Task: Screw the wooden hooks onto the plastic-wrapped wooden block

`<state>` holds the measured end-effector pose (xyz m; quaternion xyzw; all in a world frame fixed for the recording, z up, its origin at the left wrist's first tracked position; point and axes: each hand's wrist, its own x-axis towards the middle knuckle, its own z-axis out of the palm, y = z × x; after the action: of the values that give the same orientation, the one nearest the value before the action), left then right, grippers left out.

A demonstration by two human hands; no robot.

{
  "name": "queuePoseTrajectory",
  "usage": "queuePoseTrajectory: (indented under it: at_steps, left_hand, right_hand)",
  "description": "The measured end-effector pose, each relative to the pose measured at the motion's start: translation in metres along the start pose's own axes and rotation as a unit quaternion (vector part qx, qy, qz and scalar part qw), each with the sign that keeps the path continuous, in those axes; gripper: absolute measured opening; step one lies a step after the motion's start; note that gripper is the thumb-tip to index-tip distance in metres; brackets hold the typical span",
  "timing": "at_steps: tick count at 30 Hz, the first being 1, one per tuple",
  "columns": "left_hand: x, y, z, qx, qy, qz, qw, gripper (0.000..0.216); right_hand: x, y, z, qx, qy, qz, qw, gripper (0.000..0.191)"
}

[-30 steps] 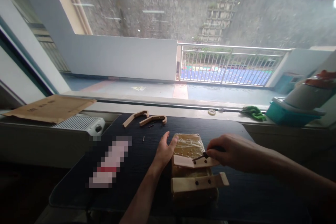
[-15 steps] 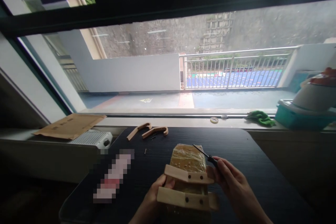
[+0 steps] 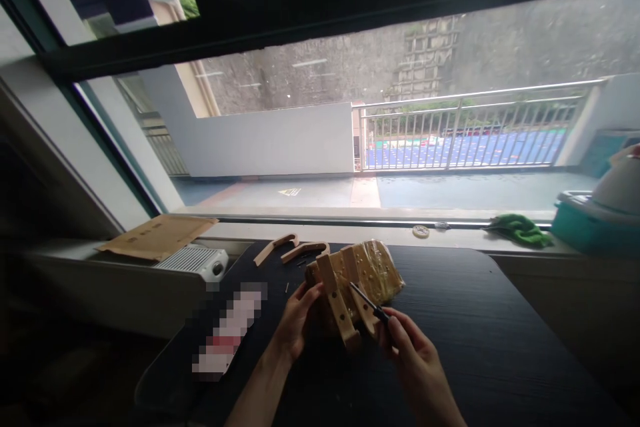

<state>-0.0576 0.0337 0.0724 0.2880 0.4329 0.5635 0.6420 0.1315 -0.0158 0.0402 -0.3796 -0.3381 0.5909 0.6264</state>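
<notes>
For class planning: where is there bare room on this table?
Broad tabletop between the right hand and right table edge; narrower strip between left forearm and pixelated item. Crowded: around the film-wrapped block and loose wooden hooks.

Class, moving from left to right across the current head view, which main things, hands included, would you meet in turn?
Brown envelope → left hand → screwdriver → right hand → green cloth → teal box.

Left hand (image 3: pixel 295 321) is gripping, thumb (image 3: pixel 313 293) extended, left forearm (image 3: pixel 261 383) is slanting inward, right hand (image 3: pixel 411 341) is clasping, fingers (image 3: pixel 407 323) curled, right forearm (image 3: pixel 439 397) is leaning leftward.
</notes>
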Motion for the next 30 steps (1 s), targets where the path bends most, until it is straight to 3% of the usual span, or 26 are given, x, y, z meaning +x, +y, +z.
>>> queuePoseTrajectory:
  at_steps: [3, 6, 11, 13, 17, 20, 25, 30]
  left_hand:
    - [0.008, -0.012, -0.005, -0.035, -0.065, -0.030, 0.997, 0.056]
    - [0.014, -0.015, -0.004, -0.008, -0.134, -0.001, 0.991, 0.058]
    - [0.049, -0.014, 0.011, 0.110, -0.085, 0.158, 0.978, 0.066]
    - [0.068, -0.013, 0.014, 0.114, -0.085, 0.181, 0.973, 0.068]
    - [0.091, -0.016, 0.011, 0.119, -0.083, 0.211, 0.967, 0.066]
    - [0.096, -0.024, 0.010, 0.124, -0.066, 0.223, 0.965, 0.064]
    - [0.100, -0.032, 0.009, 0.140, -0.061, 0.224, 0.963, 0.067]
    - [0.103, -0.033, 0.005, 0.152, -0.070, 0.225, 0.960, 0.066]
  right_hand:
    - [0.009, -0.004, -0.002, -0.060, -0.019, -0.009, 0.998, 0.037]
    - [0.020, -0.008, -0.010, -0.134, -0.047, -0.011, 0.990, 0.039]
    - [0.044, -0.006, -0.018, -0.221, -0.030, -0.070, 0.972, 0.049]
    - [0.054, -0.006, -0.021, -0.311, -0.012, -0.126, 0.942, 0.048]
    - [0.070, -0.007, -0.027, -0.493, -0.017, -0.277, 0.824, 0.036]
    - [0.077, -0.002, -0.029, -0.547, -0.035, -0.347, 0.760, 0.032]
    - [0.081, 0.007, -0.030, -0.581, -0.032, -0.402, 0.707, 0.030]
    - [0.080, 0.008, -0.032, -0.598, -0.035, -0.422, 0.681, 0.028]
